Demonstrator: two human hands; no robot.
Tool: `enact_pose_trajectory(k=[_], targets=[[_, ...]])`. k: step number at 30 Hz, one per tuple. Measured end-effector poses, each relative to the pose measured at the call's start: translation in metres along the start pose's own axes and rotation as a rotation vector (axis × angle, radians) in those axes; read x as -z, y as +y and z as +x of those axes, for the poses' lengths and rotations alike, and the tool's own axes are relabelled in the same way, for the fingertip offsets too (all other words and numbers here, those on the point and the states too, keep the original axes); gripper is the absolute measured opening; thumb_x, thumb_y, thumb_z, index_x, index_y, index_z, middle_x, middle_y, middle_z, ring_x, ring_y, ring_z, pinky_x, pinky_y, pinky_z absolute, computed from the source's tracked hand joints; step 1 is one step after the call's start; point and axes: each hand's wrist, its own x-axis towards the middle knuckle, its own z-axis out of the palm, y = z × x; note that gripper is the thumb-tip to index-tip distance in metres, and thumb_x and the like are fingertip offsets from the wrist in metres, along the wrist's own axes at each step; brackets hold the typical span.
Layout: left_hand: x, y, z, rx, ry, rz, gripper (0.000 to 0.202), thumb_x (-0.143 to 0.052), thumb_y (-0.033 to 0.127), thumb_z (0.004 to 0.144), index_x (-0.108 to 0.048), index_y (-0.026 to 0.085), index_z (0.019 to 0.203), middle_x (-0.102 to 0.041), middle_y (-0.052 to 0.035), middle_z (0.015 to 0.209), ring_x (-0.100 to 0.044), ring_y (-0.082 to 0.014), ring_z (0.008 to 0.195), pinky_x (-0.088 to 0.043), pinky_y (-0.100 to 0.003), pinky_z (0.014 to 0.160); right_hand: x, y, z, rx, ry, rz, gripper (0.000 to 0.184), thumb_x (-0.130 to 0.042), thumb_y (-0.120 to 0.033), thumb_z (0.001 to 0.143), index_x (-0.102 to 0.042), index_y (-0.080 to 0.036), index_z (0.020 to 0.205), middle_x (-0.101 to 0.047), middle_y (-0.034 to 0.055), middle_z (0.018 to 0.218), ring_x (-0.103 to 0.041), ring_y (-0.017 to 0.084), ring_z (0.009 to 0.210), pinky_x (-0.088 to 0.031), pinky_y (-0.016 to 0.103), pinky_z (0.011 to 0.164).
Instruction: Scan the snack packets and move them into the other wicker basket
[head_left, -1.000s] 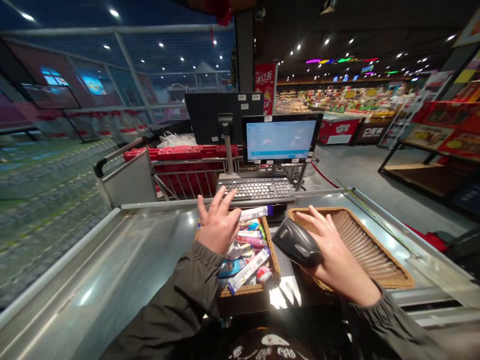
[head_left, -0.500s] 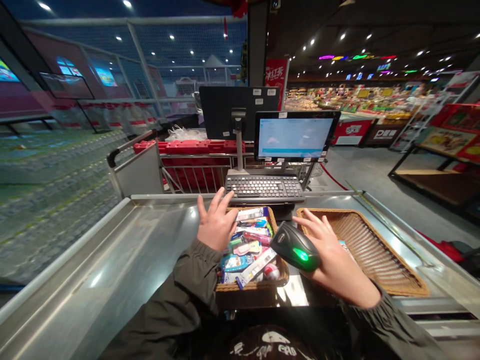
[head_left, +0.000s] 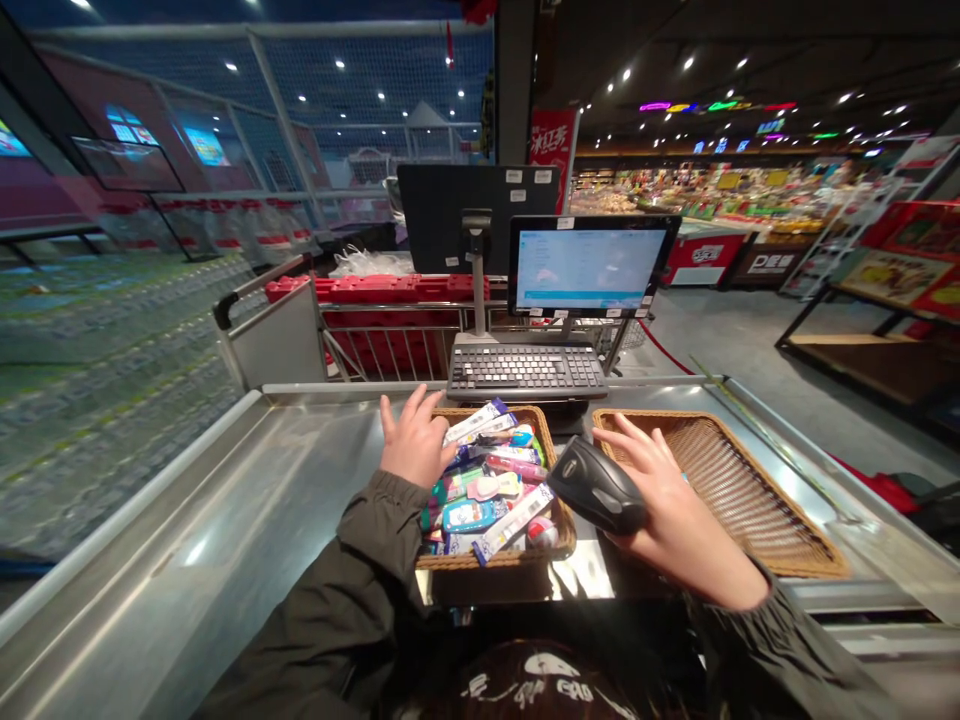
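Scanner: handheld barcode scanner [head_left: 596, 486] is resting in the right hand [head_left: 675, 515], nose pointing left, between the baskets.
Right fingers: grasping the scanner, tips spreading over the second wicker basket [head_left: 772, 490].
Left hand [head_left: 411, 440]: hovering at the far-left corner of the first wicker basket [head_left: 491, 562], fingers released and spread.
First basket: carrying packaged tubes and boxes [head_left: 469, 515].
Counter: steel checkout counter [head_left: 187, 520] is carrying both baskets, keyboard [head_left: 526, 372] beyond its far edge.
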Motion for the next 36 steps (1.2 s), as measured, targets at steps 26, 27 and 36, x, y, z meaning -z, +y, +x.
enact_pose_trajectory(k=[26, 27, 36], targets=[[-0.026, 0.090, 0.028, -0.406, -0.331, -0.329, 0.009, -0.063, 0.030, 0.084, -0.068, 0.023, 0.086, -0.062, -0.0059, 0.132, -0.039, -0.0339, 0.138, -0.008, -0.072, 0.112, 0.034, 0.069, -0.068, -0.334, 0.108, -0.164, 0.044, -0.057, -0.025, 0.076, -0.059, -0.019, 0.119, -0.051, 0.0153, 0.140, -0.029, 0.042, 0.143, -0.024, 0.073, 0.109], [-0.030, 0.102, 0.034, -0.435, -0.342, -0.344, 0.009, -0.063, 0.030, 0.084, -0.068, 0.023, 0.086, -0.062, -0.0058, 0.131, -0.039, -0.0336, 0.138, -0.008, -0.072, 0.112, 0.037, 0.074, -0.075, -0.355, 0.115, -0.176, 0.043, -0.057, -0.026, 0.076, -0.060, -0.019, 0.118, -0.052, 0.0157, 0.139, -0.030, 0.042, 0.142, -0.025, 0.073, 0.108], [-0.077, 0.219, 0.097, -0.750, -0.453, -0.424, 0.026, -0.067, 0.030, 0.080, -0.068, 0.023, 0.105, -0.058, -0.0094, 0.136, -0.037, -0.0313, 0.139, -0.012, -0.064, 0.116, 0.059, 0.122, -0.140, -0.578, 0.206, -0.205, 0.042, -0.060, -0.035, 0.077, -0.060, -0.020, 0.116, -0.052, 0.0168, 0.139, -0.029, 0.046, 0.142, -0.023, 0.074, 0.109]])
